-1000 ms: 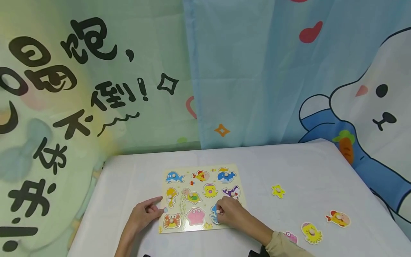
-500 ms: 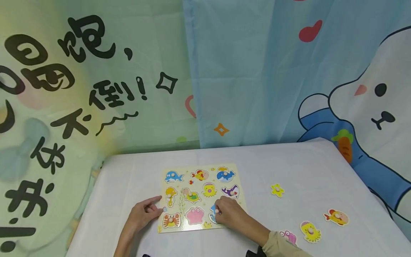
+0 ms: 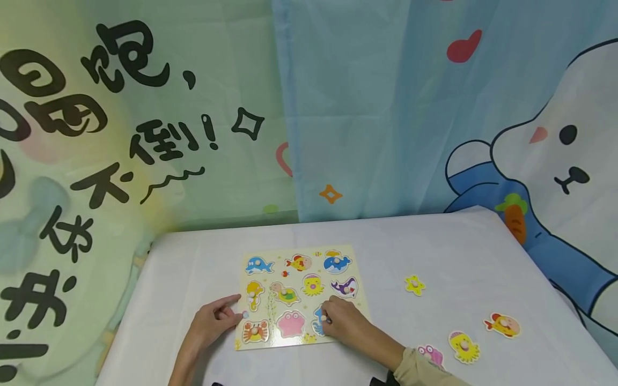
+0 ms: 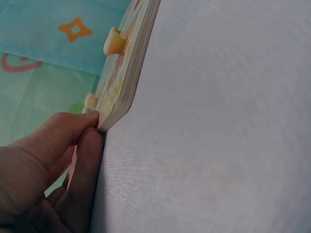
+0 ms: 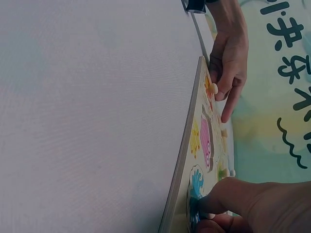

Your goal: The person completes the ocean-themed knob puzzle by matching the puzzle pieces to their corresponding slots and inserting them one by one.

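Observation:
A pale yellow puzzle board (image 3: 269,343) with sea animal pieces lies on the white table. My left hand (image 3: 208,324) touches its left edge, thumb and forefinger fairly straight, by the orange crab piece (image 3: 255,332). In the left wrist view those fingertips (image 4: 90,119) meet the board beside its corner. At the lower right of the board, my right hand (image 3: 345,320) pinches a blue puzzle piece (image 5: 197,182), partly hidden by the fingers. A pink shape without a knob (image 3: 291,324) shows in the board between the crab and the blue piece.
Loose on the table to the right lie a yellow star piece (image 3: 414,285), a red and yellow fish piece (image 3: 502,325), a yellow octopus piece (image 3: 464,347) and a pink piece (image 3: 431,354) partly behind the right sleeve (image 3: 427,370). Printed curtains (image 3: 367,161) stand behind.
The head view has shifted a little, so everything sits slightly further left in it. Both hands keep their places on the board.

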A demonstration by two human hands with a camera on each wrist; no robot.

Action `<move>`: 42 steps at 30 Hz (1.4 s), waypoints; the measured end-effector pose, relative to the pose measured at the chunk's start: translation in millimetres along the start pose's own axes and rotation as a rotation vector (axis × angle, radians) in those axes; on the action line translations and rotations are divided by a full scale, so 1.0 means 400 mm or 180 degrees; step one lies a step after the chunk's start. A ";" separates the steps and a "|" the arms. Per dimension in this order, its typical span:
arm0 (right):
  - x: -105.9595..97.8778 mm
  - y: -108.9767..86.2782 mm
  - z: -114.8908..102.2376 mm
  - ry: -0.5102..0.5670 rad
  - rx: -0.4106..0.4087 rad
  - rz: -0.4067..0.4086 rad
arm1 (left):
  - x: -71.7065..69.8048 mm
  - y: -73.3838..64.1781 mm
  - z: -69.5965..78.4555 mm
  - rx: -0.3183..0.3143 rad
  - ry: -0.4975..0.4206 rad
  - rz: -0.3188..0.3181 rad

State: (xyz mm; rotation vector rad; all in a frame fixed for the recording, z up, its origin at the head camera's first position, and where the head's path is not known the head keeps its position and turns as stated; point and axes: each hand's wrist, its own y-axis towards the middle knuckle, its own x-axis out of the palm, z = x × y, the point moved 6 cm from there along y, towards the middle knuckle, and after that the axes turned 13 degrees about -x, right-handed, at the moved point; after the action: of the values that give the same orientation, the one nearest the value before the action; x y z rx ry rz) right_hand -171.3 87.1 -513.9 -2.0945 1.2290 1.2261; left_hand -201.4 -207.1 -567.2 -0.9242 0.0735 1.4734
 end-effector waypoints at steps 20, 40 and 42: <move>0.004 -0.011 0.009 0.0153 -0.0070 0.0116 | -0.003 -0.011 0.010 0.0052 0.0008 0.0014; -0.005 -0.026 0.013 0.0489 -0.0242 0.0198 | -0.002 -0.005 0.002 0.0076 0.0000 -0.0014; -0.019 -0.028 0.021 0.0748 -0.0202 0.0096 | -0.004 -0.006 0.002 0.0071 -0.0005 -0.0009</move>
State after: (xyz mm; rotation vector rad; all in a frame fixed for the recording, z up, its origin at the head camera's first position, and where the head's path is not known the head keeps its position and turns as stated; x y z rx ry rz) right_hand -167.6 102.7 -512.7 -2.3274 1.3413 1.0672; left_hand -200.2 -207.6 -564.7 -0.9048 0.0871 1.4682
